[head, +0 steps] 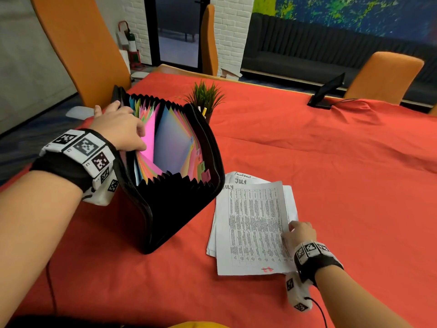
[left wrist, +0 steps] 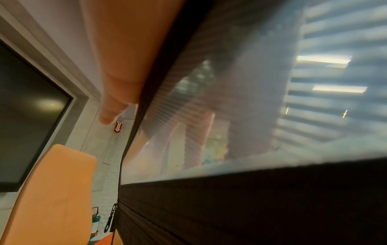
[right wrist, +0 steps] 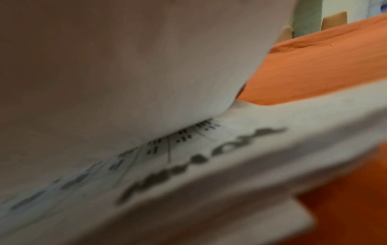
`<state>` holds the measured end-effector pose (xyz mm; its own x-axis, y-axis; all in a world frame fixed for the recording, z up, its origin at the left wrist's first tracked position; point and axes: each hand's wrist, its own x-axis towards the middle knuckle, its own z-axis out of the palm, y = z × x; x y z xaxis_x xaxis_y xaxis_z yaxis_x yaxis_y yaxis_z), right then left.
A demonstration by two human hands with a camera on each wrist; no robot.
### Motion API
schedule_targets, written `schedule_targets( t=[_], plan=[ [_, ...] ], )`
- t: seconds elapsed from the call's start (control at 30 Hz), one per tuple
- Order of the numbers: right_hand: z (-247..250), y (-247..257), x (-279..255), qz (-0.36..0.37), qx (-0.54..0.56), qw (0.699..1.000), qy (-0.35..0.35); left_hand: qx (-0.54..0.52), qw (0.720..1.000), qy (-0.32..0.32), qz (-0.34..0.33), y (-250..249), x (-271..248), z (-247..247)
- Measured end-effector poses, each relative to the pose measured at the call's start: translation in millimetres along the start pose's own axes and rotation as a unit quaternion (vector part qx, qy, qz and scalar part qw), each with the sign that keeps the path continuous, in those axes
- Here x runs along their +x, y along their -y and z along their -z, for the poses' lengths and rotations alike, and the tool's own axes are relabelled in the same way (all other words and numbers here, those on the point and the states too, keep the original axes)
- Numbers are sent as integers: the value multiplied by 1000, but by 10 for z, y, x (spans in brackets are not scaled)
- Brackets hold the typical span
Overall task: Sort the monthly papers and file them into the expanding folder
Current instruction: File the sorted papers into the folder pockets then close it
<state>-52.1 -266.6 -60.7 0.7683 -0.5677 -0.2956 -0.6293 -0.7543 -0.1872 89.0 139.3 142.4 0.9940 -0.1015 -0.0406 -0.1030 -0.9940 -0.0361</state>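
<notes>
Red cloth (head: 331, 185) is covering the whole table, wrinkling toward the far right, with orange chairs (head: 78, 43) standing round it, a white brick wall (head: 230, 31) and a dark sofa (head: 307, 43) lying beyond, and a black tablet stand (head: 327, 93) sitting at the far edge. Nearest the left side the black expanding folder (head: 179, 209) is standing fanned open on the cloth, its coloured dividers (head: 165, 143) showing, a small potted plant (head: 205, 98) sitting just behind it. To the right of the folder the stack of papers (head: 250, 228) is lying flat, the sheets marked JULY at the top. The left hand (head: 120, 126) is reaching over the folder's near wall, its fingers curling onto the pink divider and spreading a pocket wide. The right hand (head: 299, 233) is pinching the right edge of the top sheet, thumb above; the right wrist view is showing that sheet curling up off the one beneath.

To do this step well, it seems wise to be lifting only one sheet, checking its month against the side tabs (head: 203, 169), keeping the pocket gaping, and sliding the paper in edge first so it is not buckling
</notes>
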Motion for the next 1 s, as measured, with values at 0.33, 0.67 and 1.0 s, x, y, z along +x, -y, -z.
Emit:
schedule_targets(
  t=[0.33,0.67,1.0],
  plan=[
    [-29,15,-76,83,-6,992,-90,5,1000,0,-5,14,6,-5],
    [121,-325,-148,133,218,952,-169,4,1000,3,-2,62,1,-16],
    [474,-409,-55,52,356,928,-98,0,1000,6,-8,-4,-35,11]
  ],
)
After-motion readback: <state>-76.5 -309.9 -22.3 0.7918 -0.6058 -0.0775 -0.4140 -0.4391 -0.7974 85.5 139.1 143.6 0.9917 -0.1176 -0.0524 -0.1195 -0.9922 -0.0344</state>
